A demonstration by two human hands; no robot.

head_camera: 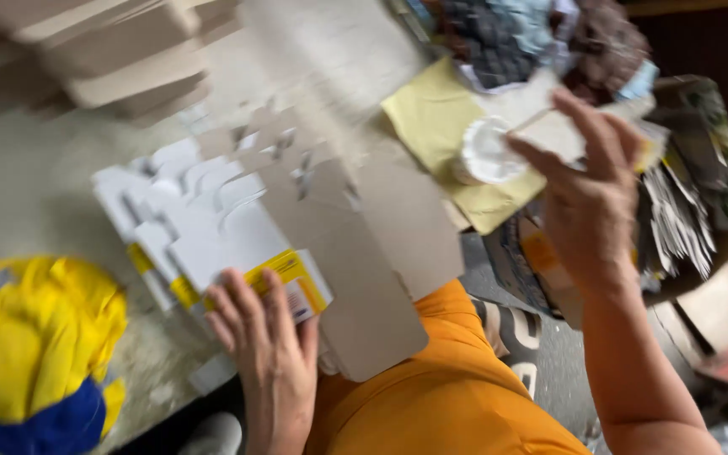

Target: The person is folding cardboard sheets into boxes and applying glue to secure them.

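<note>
A fanned stack of flat white cardboard box blanks with yellow printed panels [212, 227] lies on the pale work surface [27, 177], spreading from the centre toward ten o'clock. The left hand [267, 354] rests flat on the stack's near edge at six o'clock, fingers spread over a yellow panel, not gripping. The right hand [587, 194], at three o'clock, is raised with fingers half open around a thin pale stick [537, 118] whose tip meets a small white round plastic cup [489, 152]. The cup sits on a yellow paper sheet [436, 118]. A yellow and blue cloth bundle [40, 354] lies at eight o'clock; the person's orange-clad lap [440, 396] fills six o'clock
</note>
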